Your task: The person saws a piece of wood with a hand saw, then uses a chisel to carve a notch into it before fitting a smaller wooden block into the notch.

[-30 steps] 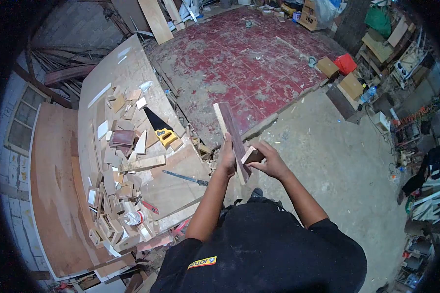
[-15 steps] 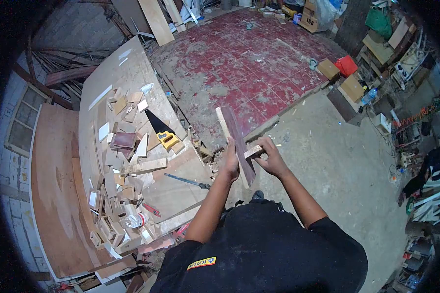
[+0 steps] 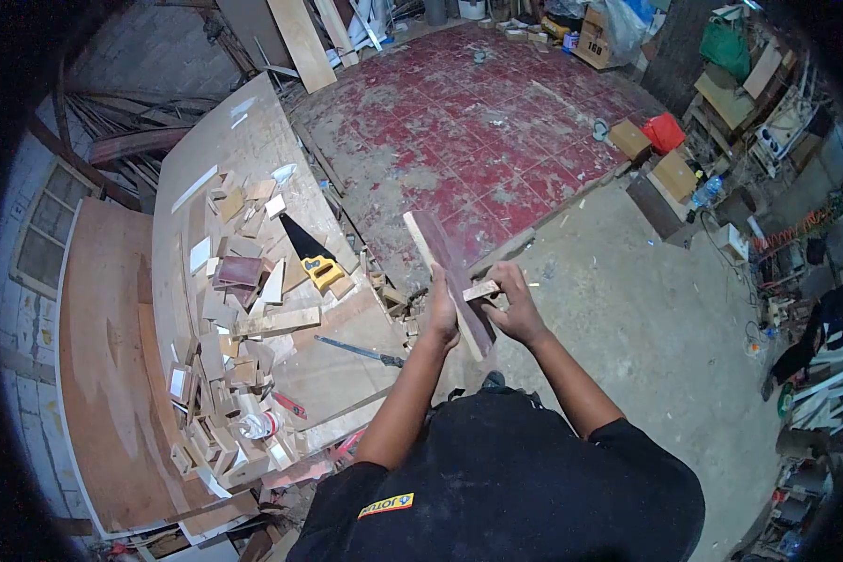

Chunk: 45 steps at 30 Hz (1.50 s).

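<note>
A long reddish-brown board [image 3: 452, 259] with a pale edge stands tilted in front of my body, over the floor. My left hand [image 3: 442, 314] is wrapped round its pale-edged left side. In my right hand [image 3: 518, 307] is a small pale wood block [image 3: 480, 290], pinched between the fingers, its far end right at the board's reddish-brown face. Nearest to my left arm, a thin dark metal bar [image 3: 351, 349] lies on the plywood-topped bench.
The plywood bench [image 3: 347, 384] to my left carries a handsaw with a yellow handle [image 3: 322, 272], wood offcuts [image 3: 279, 320], a red-handled tool [image 3: 289, 405] and a white plastic container [image 3: 259, 424]. Red floor tiles [image 3: 496, 140] lie ahead; cardboard boxes [image 3: 674, 175] stand at right.
The board has tilted a little, its top end shifting left and down and its lower end right. The block in my right hand has moved slightly left along with it.
</note>
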Tool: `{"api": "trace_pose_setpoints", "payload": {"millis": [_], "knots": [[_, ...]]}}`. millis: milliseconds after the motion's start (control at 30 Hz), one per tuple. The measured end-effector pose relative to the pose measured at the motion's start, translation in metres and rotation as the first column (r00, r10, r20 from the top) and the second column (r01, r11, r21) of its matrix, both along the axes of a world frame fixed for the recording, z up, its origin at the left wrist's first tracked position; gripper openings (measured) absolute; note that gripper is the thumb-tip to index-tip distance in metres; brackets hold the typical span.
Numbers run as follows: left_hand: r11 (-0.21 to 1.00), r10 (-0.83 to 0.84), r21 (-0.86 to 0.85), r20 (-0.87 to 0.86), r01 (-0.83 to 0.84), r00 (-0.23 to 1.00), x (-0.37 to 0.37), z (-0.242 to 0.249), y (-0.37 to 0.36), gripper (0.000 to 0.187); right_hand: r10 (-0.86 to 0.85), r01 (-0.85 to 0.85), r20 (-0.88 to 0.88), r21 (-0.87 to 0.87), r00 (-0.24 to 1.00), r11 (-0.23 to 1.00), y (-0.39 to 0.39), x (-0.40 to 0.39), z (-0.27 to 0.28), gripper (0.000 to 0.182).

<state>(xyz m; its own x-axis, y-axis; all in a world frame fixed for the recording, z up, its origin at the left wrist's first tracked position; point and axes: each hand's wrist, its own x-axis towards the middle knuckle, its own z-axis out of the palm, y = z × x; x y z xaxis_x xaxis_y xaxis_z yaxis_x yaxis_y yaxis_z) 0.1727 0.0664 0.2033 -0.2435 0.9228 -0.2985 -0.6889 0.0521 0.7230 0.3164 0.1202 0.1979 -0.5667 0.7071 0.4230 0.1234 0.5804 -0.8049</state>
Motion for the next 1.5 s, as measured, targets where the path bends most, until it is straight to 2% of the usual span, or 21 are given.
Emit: {"api": "trace_pose_setpoints", "payload": {"millis": [33,167,300,467,533,600,633,667,733,800,900,967,1000,1067,1133,1200,1300,1400,1500], "knots": [[0.998,0.067,-0.005,0.023,-0.067,0.998,0.002,0.012,0.001,0.07,0.012,-0.012,-0.013,-0.037,1.0,0.999,-0.005,0.002,0.004,0.046],[1.0,0.008,0.018,0.025,-0.008,1.0,-0.02,-0.016,0.003,0.074,0.069,-0.068,-0.033,0.034,0.997,0.997,-0.011,0.008,-0.003,0.047],[0.999,0.028,0.032,0.046,-0.029,0.999,-0.014,-0.013,0.001,0.072,0.064,-0.061,-0.041,0.068,0.997,0.996,-0.01,0.012,-0.009,0.046],[1.0,-0.018,-0.019,-0.02,0.018,1.0,0.009,-0.012,-0.008,0.071,0.015,-0.017,-0.03,-0.059,0.999,0.998,0.001,0.011,-0.015,0.048],[1.0,-0.028,-0.013,-0.037,0.027,0.999,0.018,-0.011,-0.015,0.071,-0.025,0.025,-0.033,0.01,0.999,1.0,0.009,0.008,-0.016,0.048],[0.984,-0.158,-0.1,-0.126,0.146,0.979,0.021,-0.018,-0.019,0.07,-0.046,0.041,-0.072,-0.069,0.996,0.997,0.019,0.006,-0.015,0.049],[0.988,-0.101,-0.13,-0.113,0.086,0.988,0.03,-0.014,-0.021,0.068,-0.065,0.066,-0.076,0.004,0.995,0.998,0.023,0.005,-0.014,0.05],[0.988,-0.101,-0.129,-0.115,0.086,0.988,0.035,-0.014,-0.02,0.068,-0.065,0.066,-0.077,0.006,0.995,0.998,0.027,0.004,-0.013,0.05],[0.993,-0.013,-0.115,-0.212,-0.011,0.977,0.038,-0.024,-0.019,0.069,-0.077,0.08,-0.065,0.039,0.995,0.996,0.032,0.001,-0.016,0.05],[0.996,0.003,-0.082,-0.205,-0.02,0.979,0.035,-0.027,-0.018,0.07,-0.067,0.067,-0.078,0.005,0.995,0.998,0.031,-0.002,-0.019,0.05],[0.99,-0.066,-0.13,-0.154,0.046,0.986,0.021,-0.022,-0.015,0.068,-0.029,0.024,-0.088,-0.059,0.996,0.998,0.023,-0.005,-0.023,0.05],[0.997,-0.069,-0.051,-0.067,0.066,0.995,0.011,-0.019,-0.011,0.071,-0.003,-0.001,-0.073,-0.047,0.997,0.999,0.013,-0.005,-0.023,0.05],[0.997,-0.075,-0.01,-0.023,0.075,0.997,0.005,-0.018,-0.009,0.073,0.016,-0.024,-0.078,-0.105,0.997,0.994,0.007,-0.006,-0.021,0.049],[0.998,-0.042,0.036,-0.051,0.044,0.998,-0.008,-0.021,-0.004,0.074,0.01,-0.004,-0.082,0.084,0.997,0.996,-0.004,-0.004,-0.015,0.042],[0.996,0.08,0.04,0.003,-0.08,0.997,-0.013,-0.009,-0.002,0.073,0.032,-0.03,-0.054,0.044,0.998,0.999,-0.011,-0.001,-0.021,0.046],[0.997,0.072,0.022,-0.003,-0.072,0.997,-0.013,-0.002,-0.007,0.07,0.055,-0.06,-0.067,-0.083,0.996,0.995,-0.015,0.001,-0.023,0.049],[0.996,0.09,-0.012,-0.04,-0.091,0.995,-0.008,-0.006,-0.013,0.069,0.04,-0.041,-0.044,-0.021,0.998,0.999,-0.013,0.002,-0.026,0.049],[0.999,0.038,-0.008,0.0,-0.038,0.999,0.007,-0.015,-0.021,0.07,-0.012,0.012,-0.037,-0.005,0.999,1.0,-0.006,0.001,-0.03,0.047],[0.993,-0.034,-0.116,-0.122,0.02,0.992,0.025,-0.016,-0.033,0.063,-0.097,0.097,-0.079,-0.011,0.992,0.995,0.007,-0.006,-0.037,0.046]]}}
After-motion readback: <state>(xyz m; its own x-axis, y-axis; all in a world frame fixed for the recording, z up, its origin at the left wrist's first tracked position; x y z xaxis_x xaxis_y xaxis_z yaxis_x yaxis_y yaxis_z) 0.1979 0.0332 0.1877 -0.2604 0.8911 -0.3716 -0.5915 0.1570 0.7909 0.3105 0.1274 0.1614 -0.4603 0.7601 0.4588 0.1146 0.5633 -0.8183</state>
